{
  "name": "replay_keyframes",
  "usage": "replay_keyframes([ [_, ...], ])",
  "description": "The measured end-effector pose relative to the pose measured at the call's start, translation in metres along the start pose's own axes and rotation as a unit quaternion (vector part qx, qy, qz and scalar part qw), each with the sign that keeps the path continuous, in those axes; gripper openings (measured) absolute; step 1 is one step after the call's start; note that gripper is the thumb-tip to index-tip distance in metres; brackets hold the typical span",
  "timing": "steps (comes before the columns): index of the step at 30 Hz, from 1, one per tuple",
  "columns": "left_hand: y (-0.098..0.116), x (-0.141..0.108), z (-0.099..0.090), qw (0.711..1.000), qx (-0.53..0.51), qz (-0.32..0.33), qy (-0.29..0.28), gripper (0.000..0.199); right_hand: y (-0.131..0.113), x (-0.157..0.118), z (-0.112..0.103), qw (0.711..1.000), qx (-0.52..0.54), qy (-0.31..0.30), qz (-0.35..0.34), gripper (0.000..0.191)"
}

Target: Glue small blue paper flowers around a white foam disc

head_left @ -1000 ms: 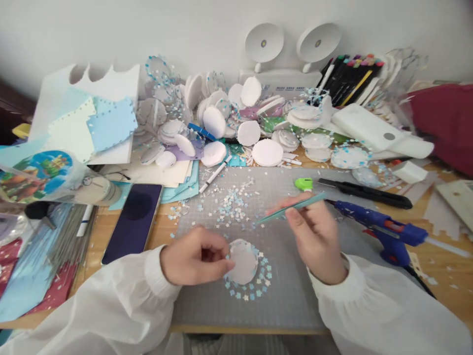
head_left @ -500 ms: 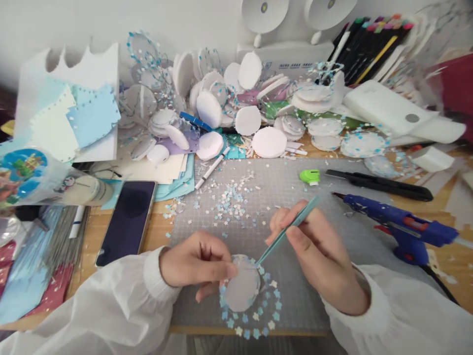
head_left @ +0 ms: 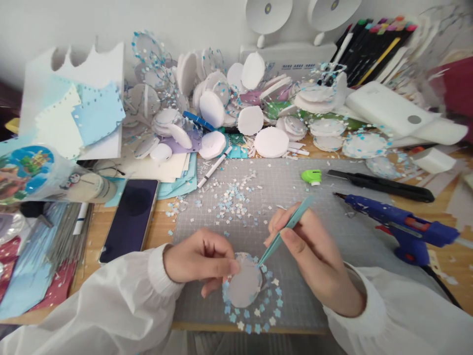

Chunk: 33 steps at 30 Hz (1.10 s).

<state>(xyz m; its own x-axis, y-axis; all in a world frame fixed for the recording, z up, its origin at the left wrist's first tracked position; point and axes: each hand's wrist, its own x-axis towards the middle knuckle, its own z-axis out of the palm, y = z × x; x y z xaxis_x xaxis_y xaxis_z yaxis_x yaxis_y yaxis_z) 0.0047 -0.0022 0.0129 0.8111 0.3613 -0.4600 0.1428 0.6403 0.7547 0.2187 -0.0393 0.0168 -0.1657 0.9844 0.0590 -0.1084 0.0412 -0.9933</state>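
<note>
My left hand [head_left: 207,259] pinches the upper left edge of a round white paper disc [head_left: 244,288], which is tilted over the grey cutting mat [head_left: 295,305]. Around the disc's lower and right side curves a string of small blue and cream paper flowers [head_left: 276,312]. My right hand [head_left: 310,251] holds teal tweezers [head_left: 286,230] between thumb and fingers. Their tip is at the disc's upper right edge, by the flowers; whether it grips a flower is too small to tell. Loose tiny paper flowers [head_left: 236,197] lie scattered on the mat beyond my hands.
At the right lie a blue glue gun [head_left: 402,222], a black utility knife [head_left: 384,186] and a small green tool [head_left: 311,176]. A phone [head_left: 129,219] and a clear cup [head_left: 29,170] stand at the left. Many white discs [head_left: 271,142] pile up along the back.
The view has shifted slightly. The tweezers' tip stays at the disc's upper right edge, with their arms looking a little wider apart. My left hand keeps its pinch on the disc.
</note>
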Motion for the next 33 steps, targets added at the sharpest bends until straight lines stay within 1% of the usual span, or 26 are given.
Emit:
replay_keyframes([
  [8, -0.0012, 0.0007, 0.0003, 1.000, -0.007, 0.009, -0.003, 0.040, -0.0015, 0.0009, 0.0009, 1.000, -0.016, 0.003, -0.003, 0.009],
  [12, 0.0005, 0.0010, 0.0006, 1.000, 0.000, 0.009, -0.003, 0.041, -0.0005, 0.0004, 0.0009, 1.000, -0.010, 0.005, 0.006, 0.009],
  [17, 0.0002, 0.0010, 0.0011, 1.000, 0.006, 0.020, -0.011, 0.041, 0.0048, 0.0001, -0.0016, 0.999, 0.020, 0.010, 0.041, 0.010],
  [23, -0.0005, 0.0000, 0.0007, 1.000, 0.013, 0.011, -0.006, 0.042, 0.0077, 0.0023, -0.0026, 0.994, 0.045, 0.021, 0.096, 0.013],
  [33, 0.0002, 0.0006, 0.0011, 1.000, 0.012, 0.018, -0.003, 0.042, 0.0050, 0.0054, 0.0002, 0.994, 0.039, 0.011, 0.106, 0.016],
])
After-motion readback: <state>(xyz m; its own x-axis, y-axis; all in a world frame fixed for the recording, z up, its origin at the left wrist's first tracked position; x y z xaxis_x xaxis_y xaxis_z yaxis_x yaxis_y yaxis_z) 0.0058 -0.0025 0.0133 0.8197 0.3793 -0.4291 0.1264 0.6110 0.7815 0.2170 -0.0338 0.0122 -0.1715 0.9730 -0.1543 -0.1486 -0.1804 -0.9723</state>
